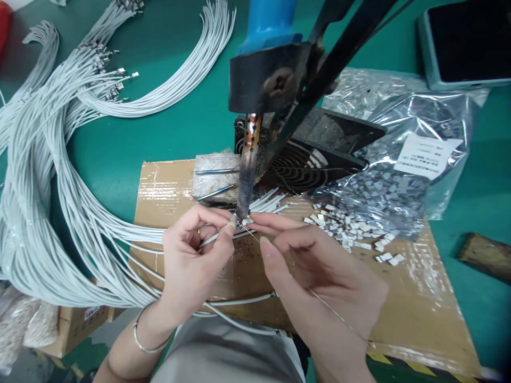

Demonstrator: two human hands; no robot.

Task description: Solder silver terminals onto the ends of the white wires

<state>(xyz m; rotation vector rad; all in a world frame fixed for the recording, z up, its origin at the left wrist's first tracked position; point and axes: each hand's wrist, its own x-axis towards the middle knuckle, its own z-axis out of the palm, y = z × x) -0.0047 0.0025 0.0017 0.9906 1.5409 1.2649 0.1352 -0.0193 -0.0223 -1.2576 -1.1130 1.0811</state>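
Observation:
My left hand (195, 260) is closed in a pinch on a white cable (209, 240), its end up at the tip of the soldering iron (248, 175). A blue handle and a black clamp hold the iron pointing down. Just right of the tip, a small metal tab (248, 220) shows between the fingertips of both hands. My right hand (319, 271) pinches a thin solder wire (331, 307) between thumb and fingers, and it trails back under the palm. Fingertips partly hide the joint. More white cable ends (267, 201) lie right behind the tip.
Bundles of white cables (32, 213) fill the left side. Loose metal tabs (351, 226) lie on the cardboard (415, 298) beside a plastic bag (451, 138) of tabs. A black fan (299, 165) stands behind the iron, with a phone (467, 48) at the back right.

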